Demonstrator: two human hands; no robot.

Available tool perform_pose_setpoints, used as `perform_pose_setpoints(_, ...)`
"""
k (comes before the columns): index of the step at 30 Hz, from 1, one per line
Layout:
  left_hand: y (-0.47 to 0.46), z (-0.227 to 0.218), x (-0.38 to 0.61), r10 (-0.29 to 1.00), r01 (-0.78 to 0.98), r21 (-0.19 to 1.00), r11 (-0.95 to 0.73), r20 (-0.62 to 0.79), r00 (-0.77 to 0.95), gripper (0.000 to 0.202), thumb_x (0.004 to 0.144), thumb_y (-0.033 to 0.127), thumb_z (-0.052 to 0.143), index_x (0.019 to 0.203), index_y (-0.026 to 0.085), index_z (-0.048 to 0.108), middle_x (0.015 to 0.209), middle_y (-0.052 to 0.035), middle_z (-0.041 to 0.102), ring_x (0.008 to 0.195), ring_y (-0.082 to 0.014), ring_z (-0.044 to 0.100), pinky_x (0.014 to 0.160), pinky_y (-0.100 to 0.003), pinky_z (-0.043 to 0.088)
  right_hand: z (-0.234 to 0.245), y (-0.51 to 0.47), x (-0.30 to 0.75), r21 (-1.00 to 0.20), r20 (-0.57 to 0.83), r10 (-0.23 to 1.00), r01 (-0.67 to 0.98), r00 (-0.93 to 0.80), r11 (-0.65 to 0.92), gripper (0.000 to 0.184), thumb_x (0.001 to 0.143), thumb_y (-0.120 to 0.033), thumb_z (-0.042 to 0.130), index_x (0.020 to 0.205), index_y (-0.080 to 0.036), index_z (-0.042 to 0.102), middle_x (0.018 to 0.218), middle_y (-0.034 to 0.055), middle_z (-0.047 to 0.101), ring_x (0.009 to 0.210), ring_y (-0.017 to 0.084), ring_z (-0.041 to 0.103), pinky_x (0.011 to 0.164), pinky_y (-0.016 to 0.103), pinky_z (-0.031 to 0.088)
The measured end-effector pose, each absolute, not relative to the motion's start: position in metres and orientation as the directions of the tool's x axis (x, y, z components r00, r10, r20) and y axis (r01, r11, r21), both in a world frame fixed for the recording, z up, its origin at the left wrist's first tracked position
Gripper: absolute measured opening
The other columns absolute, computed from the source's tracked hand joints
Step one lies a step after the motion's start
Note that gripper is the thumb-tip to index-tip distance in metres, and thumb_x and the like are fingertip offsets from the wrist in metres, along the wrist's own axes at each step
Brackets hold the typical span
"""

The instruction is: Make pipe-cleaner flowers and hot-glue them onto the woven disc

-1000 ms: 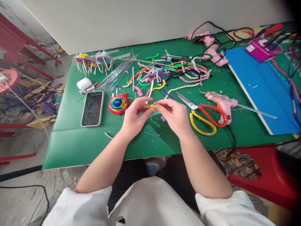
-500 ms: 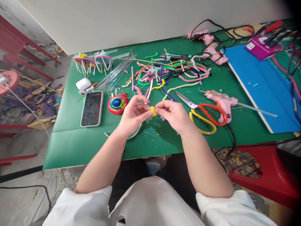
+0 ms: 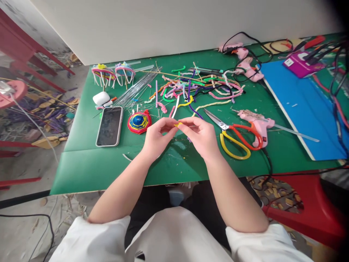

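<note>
Head view. A small yellow piece [image 3: 177, 124] is seen above the near middle part of a green tabletop [image 3: 87, 167], gripped where the two hands meet. The left hand [image 3: 159, 134] pinches it between thumb and fingers from the left; the right hand [image 3: 201, 137] pinches it likewise from the right, and the fingertips cover most of it. The visible sliver runs roughly crosswise, from one hand toward the other; its ends are hidden, so which way it points cannot be told.

Beyond the hands, a heap of fuzzy stems [image 3: 188, 85] lies in many directions, beside a bundle of thin wires [image 3: 136, 91] slanting from near left to far right. To the right, scissors [image 3: 224, 126] lie with blades directed to the far left and handles to the near right. Next to them, a pink glue gun [image 3: 260, 127] has its nozzle toward the left; a translucent glue stick [image 3: 294, 133] projects from its rear, over a blue board [image 3: 294, 105].

Holders and contents: a purple power block [image 3: 302, 64] at the far right bears black plugs. A white rounded case [image 3: 101, 98] lies at the left, its inside out of sight, just beyond a phone [image 3: 109, 126]. A banded red, yellow and blue disc [image 3: 139, 121] lies between phone and left hand.
</note>
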State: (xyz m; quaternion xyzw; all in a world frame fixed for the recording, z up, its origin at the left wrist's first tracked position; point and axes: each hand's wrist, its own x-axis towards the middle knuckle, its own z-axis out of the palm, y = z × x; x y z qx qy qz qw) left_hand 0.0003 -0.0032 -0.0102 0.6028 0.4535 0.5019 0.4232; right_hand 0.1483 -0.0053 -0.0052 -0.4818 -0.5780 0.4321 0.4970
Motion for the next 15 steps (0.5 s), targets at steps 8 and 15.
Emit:
perform_pose_setpoints(8, -0.0081, -0.0105, 0.0025, 0.934, 0.367, 0.862, -0.351, 0.349, 0.074, 0.027, 0.077, 0.016, 0.063, 0.104, 0.023, 0.063, 0.079, 0.0022, 0.067, 0.072, -0.0101, 0.064, 0.071, -0.022, 0.052, -0.0082, 0.0004, 0.1547, -0.984, 0.046, 0.995, 0.168, -0.091, 0.061, 0.021, 0.074, -0.04, 0.066, 0.074, -0.018, 0.064, 0.067, -0.0006, 0.065, 0.059, 0.011, 0.057, 0.056, 0.025, 0.047)
perform_pose_setpoints(15, -0.0077, -0.0073, 0.0041, 0.971, 0.133, 0.963, -0.236, 0.237, 0.008, 0.024, 0.076, 0.019, 0.066, 0.1, 0.021, 0.061, 0.078, 0.0015, 0.068, 0.074, -0.0107, 0.065, 0.073, -0.023, 0.053, -0.013, 0.002, 0.1512, -0.998, 0.025, 0.995, 0.063, -0.098, 0.031, 0.024, 0.074, -0.042, 0.065, 0.074, -0.018, 0.061, 0.067, -0.0014, 0.061, 0.061, 0.011, 0.054, 0.056, 0.024, 0.044)
